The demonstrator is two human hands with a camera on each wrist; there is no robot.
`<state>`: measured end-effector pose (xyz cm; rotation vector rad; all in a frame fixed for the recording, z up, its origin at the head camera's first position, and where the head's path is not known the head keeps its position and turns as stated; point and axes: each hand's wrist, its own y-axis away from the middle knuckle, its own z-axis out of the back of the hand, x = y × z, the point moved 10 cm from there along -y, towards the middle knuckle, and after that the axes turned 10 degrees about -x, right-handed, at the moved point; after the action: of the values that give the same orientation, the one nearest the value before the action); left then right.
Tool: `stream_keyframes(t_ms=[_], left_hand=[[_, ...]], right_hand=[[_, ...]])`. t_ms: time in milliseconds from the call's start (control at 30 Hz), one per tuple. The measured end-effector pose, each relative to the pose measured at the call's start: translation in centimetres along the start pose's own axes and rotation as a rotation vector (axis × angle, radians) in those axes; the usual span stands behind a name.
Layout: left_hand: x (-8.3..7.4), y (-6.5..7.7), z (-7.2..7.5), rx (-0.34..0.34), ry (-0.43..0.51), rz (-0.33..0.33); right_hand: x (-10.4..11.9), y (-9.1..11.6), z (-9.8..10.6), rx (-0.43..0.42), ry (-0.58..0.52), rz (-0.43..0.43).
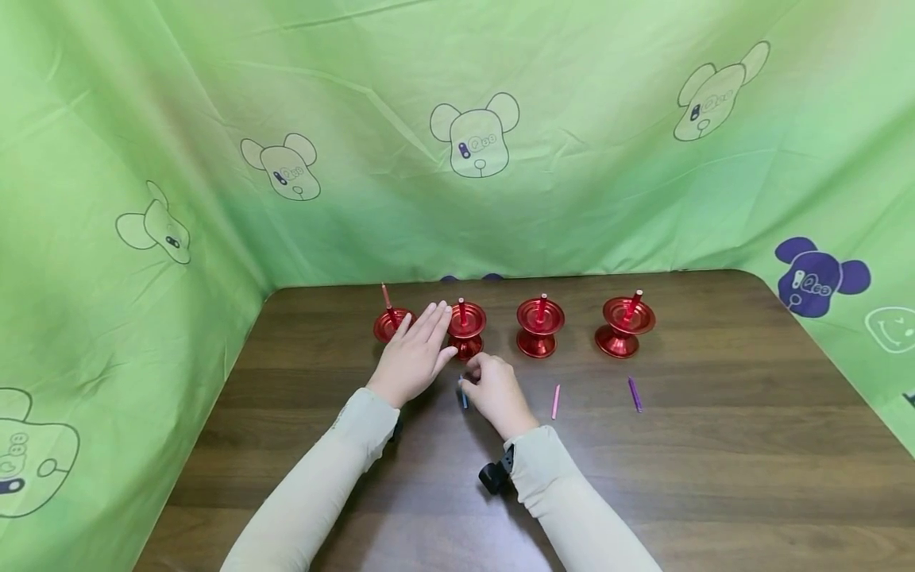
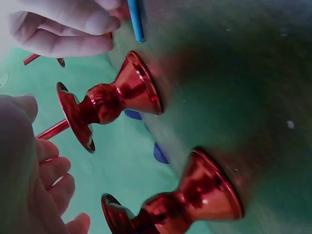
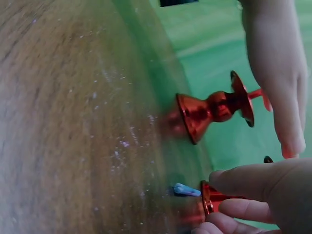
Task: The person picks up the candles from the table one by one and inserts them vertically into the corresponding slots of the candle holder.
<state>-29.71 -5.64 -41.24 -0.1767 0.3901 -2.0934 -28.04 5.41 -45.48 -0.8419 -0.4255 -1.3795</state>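
My left hand (image 1: 409, 361), fingers straight, is over the gap between the leftmost red candle holder (image 1: 383, 326) and the second red candle holder (image 1: 466, 347). It partly hides both. A thin reddish candle (image 1: 386, 295) stands in the leftmost holder's central tube. Just in front of the second holder lies a blue candle (image 1: 464, 397) on the table. Beside it is my right hand (image 1: 496, 393), fingers loosely bent and thumb near the candle. In the right wrist view the blue candle (image 3: 186, 190) lies apart from the fingertips (image 3: 219, 178).
Two more red candle holders, a third (image 1: 538, 342) and a rightmost one (image 1: 619, 340), stand along the back of the wooden table (image 1: 729, 413). A pink candle (image 1: 555, 402) and a purple candle (image 1: 635, 395) lie in front of them. Green printed cloth (image 1: 372, 222) hangs behind.
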Motion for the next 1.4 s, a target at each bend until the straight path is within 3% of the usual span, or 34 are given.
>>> stream_keyframes(t_ms=[233, 633, 933, 1400], left_hand=[[0.0, -0.8, -0.7, 0.085, -0.013, 0.052], [0.2, -1.1, -1.8, 0.137, -0.042, 0.071], [0.6, -1.1, -2.6, 0.136, -0.042, 0.079], [0.5, -1.1, -2.6, 0.114, -0.013, 0.052]], right_hand=[[-0.1, -0.1, -0.3, 0.011, 0.031, -0.028], [-0.4, -0.6, -0.3, 0.065, 0.130, -0.018], [-0.6, -0.8, -0.3, 0.099, 0.156, -0.026], [-0.8, -0.4, -0.4, 0.117, 0.174, -0.044]])
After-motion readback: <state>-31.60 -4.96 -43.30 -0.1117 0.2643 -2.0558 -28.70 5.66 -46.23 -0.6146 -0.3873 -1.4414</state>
